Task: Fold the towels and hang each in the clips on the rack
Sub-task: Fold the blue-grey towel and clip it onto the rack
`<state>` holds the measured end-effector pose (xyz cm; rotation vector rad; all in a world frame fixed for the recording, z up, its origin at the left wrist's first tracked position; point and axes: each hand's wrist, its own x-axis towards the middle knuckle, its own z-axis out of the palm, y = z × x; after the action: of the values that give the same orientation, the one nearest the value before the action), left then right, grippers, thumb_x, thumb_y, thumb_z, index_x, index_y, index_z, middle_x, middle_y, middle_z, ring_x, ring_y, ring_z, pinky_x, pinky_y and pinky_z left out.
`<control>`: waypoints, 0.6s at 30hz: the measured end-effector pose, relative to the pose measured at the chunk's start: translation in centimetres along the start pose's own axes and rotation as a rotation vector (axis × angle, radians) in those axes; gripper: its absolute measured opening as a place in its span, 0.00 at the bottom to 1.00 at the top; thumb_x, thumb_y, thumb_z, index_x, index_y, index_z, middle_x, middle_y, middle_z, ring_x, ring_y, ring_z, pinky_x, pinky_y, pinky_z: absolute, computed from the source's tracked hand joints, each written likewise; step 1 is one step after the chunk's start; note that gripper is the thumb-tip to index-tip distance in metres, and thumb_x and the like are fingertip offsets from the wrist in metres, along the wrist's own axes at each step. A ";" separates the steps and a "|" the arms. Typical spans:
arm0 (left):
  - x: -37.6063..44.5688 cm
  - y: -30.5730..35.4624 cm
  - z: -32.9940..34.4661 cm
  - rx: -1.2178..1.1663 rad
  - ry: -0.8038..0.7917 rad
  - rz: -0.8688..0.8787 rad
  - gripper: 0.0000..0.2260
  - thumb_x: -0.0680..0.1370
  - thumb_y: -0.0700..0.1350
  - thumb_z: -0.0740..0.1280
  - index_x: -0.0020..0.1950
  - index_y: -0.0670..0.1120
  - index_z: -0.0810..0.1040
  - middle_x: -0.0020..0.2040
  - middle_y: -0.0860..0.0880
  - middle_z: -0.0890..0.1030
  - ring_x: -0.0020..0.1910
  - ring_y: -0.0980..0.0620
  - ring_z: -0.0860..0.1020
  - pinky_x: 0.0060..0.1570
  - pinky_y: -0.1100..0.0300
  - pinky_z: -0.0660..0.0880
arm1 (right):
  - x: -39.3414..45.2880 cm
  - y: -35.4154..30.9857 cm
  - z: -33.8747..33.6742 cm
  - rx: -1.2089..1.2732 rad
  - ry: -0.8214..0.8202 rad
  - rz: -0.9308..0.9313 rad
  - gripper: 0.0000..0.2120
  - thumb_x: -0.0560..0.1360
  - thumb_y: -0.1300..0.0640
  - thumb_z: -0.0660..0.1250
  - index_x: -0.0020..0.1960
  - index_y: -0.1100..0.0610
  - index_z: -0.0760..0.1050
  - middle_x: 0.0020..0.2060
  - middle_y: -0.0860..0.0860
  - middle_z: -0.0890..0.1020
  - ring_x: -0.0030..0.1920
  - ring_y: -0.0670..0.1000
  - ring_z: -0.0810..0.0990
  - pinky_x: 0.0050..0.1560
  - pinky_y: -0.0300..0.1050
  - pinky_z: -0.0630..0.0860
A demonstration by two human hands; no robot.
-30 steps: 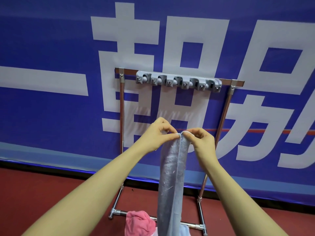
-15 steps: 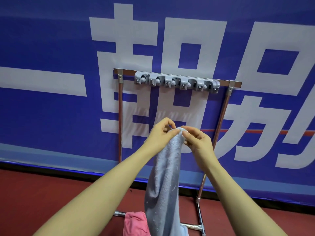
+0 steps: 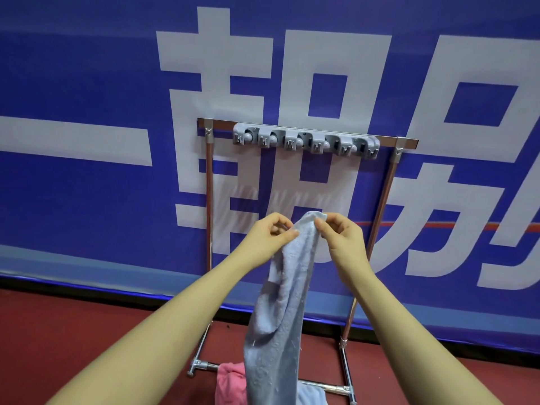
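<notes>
Banner (image 3: 87, 200): one blue fabric sheet with large white characters fills the background behind the rack. Floor (image 3: 73, 331): dark red, smooth, running along the banner's lower edge.

Rack (image 3: 388, 182): one freestanding frame of thin tubes, copper-toned uprights, chrome base rails, metal corner joints. It stands just in front of the banner.

Clip strip (image 3: 305, 141): one grey plastic bar fixed across the rack's top rail, carrying a row of rounded clips; the exact clip count cannot be told. All visible clips are unoccupied.

Blue towel (image 3: 280, 317): one terry cloth, nubby texture, hanging as a long narrow fold below the clip strip and in front of the rack's lower rail. It hides part of the base and part of the pink towel (image 3: 230, 381), one crumpled cloth lying at the base rail.

Left hand (image 3: 267, 238): grip pinches the blue towel's top edge. Right hand (image 3: 342, 238): grip pinches the same edge, just beside the left.
</notes>
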<state>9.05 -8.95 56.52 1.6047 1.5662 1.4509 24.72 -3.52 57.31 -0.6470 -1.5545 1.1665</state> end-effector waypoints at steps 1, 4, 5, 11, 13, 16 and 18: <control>-0.1 -0.1 0.0 0.001 -0.010 -0.005 0.03 0.77 0.47 0.67 0.49 0.49 0.77 0.41 0.51 0.80 0.40 0.58 0.77 0.42 0.65 0.73 | 0.0 0.0 0.0 0.003 -0.004 0.001 0.04 0.77 0.61 0.65 0.47 0.56 0.78 0.43 0.51 0.83 0.44 0.44 0.81 0.45 0.33 0.78; -0.1 0.1 0.4 0.000 0.012 -0.011 0.05 0.78 0.47 0.64 0.48 0.46 0.77 0.40 0.52 0.79 0.40 0.57 0.76 0.43 0.64 0.73 | 0.1 0.3 0.1 -0.026 -0.016 0.017 0.03 0.78 0.61 0.64 0.49 0.56 0.77 0.46 0.55 0.83 0.48 0.50 0.81 0.49 0.39 0.79; 0.0 0.2 0.6 -0.010 0.031 -0.015 0.06 0.79 0.47 0.64 0.47 0.46 0.76 0.38 0.52 0.77 0.38 0.56 0.74 0.41 0.63 0.73 | 0.1 0.3 0.2 -0.029 -0.014 0.022 0.03 0.78 0.61 0.64 0.49 0.57 0.77 0.47 0.56 0.83 0.48 0.51 0.81 0.49 0.38 0.78; 0.8 1.7 1.6 -0.033 0.140 0.012 0.08 0.78 0.49 0.65 0.43 0.46 0.73 0.32 0.51 0.70 0.30 0.55 0.65 0.29 0.64 0.64 | -0.1 -0.2 0.5 -0.005 0.004 0.032 0.05 0.75 0.59 0.69 0.50 0.60 0.78 0.42 0.55 0.83 0.42 0.47 0.80 0.40 0.34 0.77; 0.9 1.9 1.6 -0.043 0.143 0.022 0.08 0.78 0.50 0.65 0.43 0.46 0.73 0.32 0.51 0.69 0.31 0.54 0.65 0.30 0.62 0.64 | 0.0 -0.6 0.5 -0.003 0.052 0.027 0.05 0.73 0.59 0.71 0.47 0.59 0.78 0.38 0.53 0.81 0.39 0.46 0.79 0.38 0.34 0.76; 0.8 2.0 1.6 -0.044 0.145 0.039 0.08 0.77 0.49 0.66 0.41 0.46 0.73 0.30 0.53 0.69 0.29 0.56 0.64 0.29 0.64 0.64 | 0.0 -1.0 0.5 0.021 0.112 0.015 0.07 0.71 0.60 0.74 0.46 0.59 0.77 0.35 0.49 0.80 0.34 0.41 0.78 0.34 0.31 0.74; 0.8 2.0 1.5 -0.031 0.162 0.052 0.08 0.77 0.48 0.66 0.41 0.46 0.73 0.29 0.54 0.69 0.27 0.58 0.64 0.28 0.67 0.63 | -0.1 -1.0 0.6 0.030 0.114 0.012 0.08 0.70 0.59 0.75 0.46 0.59 0.77 0.36 0.50 0.81 0.35 0.42 0.78 0.35 0.31 0.74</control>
<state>11.06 -8.25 58.06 1.5547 1.5916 1.6606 24.33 -4.19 58.23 -0.6919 -1.4366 1.1401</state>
